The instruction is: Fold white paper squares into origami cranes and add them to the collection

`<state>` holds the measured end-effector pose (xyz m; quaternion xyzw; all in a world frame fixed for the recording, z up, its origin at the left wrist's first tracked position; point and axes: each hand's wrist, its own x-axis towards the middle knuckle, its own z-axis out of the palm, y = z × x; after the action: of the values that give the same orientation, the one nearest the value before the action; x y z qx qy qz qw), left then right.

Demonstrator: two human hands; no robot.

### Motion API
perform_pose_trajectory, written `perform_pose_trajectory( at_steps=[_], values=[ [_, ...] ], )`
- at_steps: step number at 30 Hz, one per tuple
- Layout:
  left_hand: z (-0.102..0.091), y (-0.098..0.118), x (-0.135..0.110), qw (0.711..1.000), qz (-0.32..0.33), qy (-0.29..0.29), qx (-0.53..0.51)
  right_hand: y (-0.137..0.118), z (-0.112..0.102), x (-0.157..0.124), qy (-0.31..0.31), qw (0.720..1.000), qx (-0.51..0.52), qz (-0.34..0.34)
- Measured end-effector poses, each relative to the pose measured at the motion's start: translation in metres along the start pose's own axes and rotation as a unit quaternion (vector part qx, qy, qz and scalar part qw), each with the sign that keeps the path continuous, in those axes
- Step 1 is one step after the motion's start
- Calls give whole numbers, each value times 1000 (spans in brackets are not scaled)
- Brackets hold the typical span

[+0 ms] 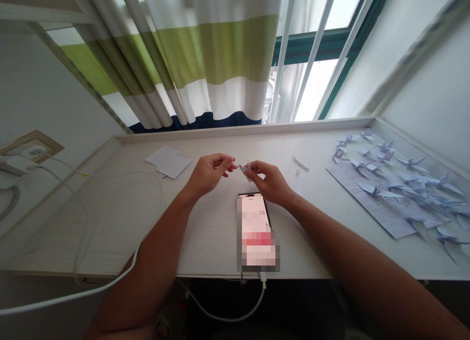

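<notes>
My right hand point(270, 179) pinches a small folded piece of white paper point(245, 169), a half-shaped paper crane with narrow points. Close by on its left is my left hand point(213, 173), thumb and fingers drawn together at the paper's left tip. Whether those fingertips touch the paper, or hold anything, cannot be made out. Both hands are just above the white desk. Below them lies a phone point(255, 222) with a lit screen showing 26, partly blurred out.
Many finished paper cranes point(411, 163) cover the desk's right side, some on a printed sheet point(370, 198). Paper squares point(169, 161) lie at the left. Paper strips point(301, 163) rest right of my hands. White cables point(161, 193) run along the left; another cable point(263, 281) meets the phone.
</notes>
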<state>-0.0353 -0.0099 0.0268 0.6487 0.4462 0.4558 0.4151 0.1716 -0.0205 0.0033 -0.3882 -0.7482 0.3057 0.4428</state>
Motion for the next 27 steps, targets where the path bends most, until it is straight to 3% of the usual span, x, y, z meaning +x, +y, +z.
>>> perform_pose_trajectory(
  at_steps=[6,14,18,21,27],
  values=[
    [7,-1,-1,1000,-17,7,-17,0,2,0,-3,1000,2,0],
    [3,1,-1,999,-7,-43,6,-3,-1,-1,-13,1000,0,-2],
    [-5,7,-4,991,49,-74,102,-4,-2,0,-64,993,94,15],
    [-8,10,-5,984,80,-80,135,-4,-3,1,-116,971,207,30],
    [0,3,-4,996,60,-61,34,-4,-4,3,-87,964,249,41]
  ],
)
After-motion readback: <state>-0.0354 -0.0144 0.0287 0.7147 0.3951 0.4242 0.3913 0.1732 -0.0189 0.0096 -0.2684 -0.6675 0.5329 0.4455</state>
